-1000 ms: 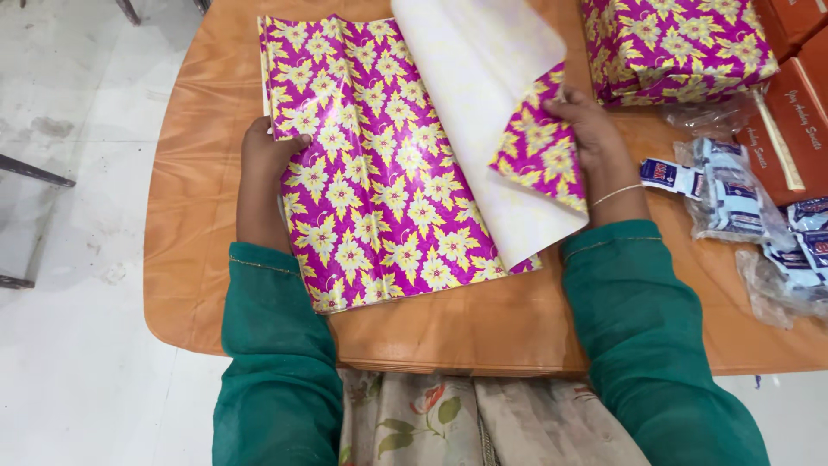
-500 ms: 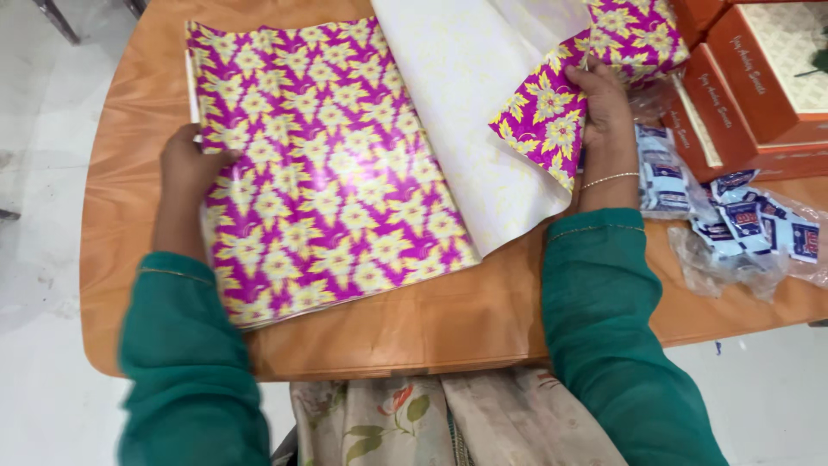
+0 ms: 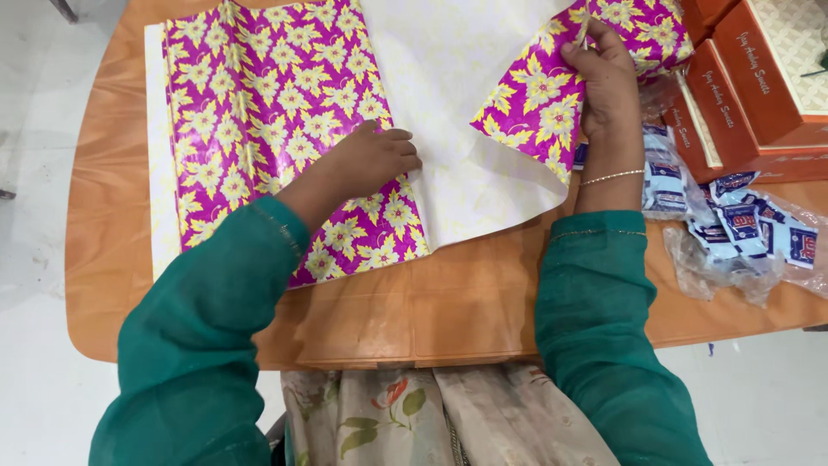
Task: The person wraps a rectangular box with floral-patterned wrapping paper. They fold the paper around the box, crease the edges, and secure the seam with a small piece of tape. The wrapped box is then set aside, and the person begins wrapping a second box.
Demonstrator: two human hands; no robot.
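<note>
**Q:** What is the work surface, and what can you not make out?

**A:** Orange-brown wood-grain table [image 3: 483, 302], rounded corners, standing on a pale, scuffed floor [image 3: 34, 173]. The magenta wrapping paper [image 3: 259, 112] with yellow flowers lies flat on it, printed side up. Its far edge is cut off by the top of the picture. My left forearm covers part of its near half. The wrapped box [image 3: 651, 34] beyond the paper's right end is partly behind my right hand, and its top is out of frame. The orange boxes [image 3: 750, 86] to the right of the paper are cut off too. The clear bags of blue-and-white sachets [image 3: 742, 229] are crumpled; their contents are hard to count.

**Q:** State of the hands?

**A:** Apart. My left hand [image 3: 371, 160] presses flat on the paper, fingers at the edge of the turned-over sheet [image 3: 457, 95], which shows its white back. My right hand [image 3: 604, 82] pinches the folded-back printed corner [image 3: 535, 108] of that sheet, at the paper's right end, just beside the wrapped box.

**Q:** Changes from half a second ago?

**A:** My left hand was gripping the paper's left edge; it is now at the middle. A white strip [image 3: 157, 155] now shows along the paper's left edge. My right hand has kept its pinch.
</note>
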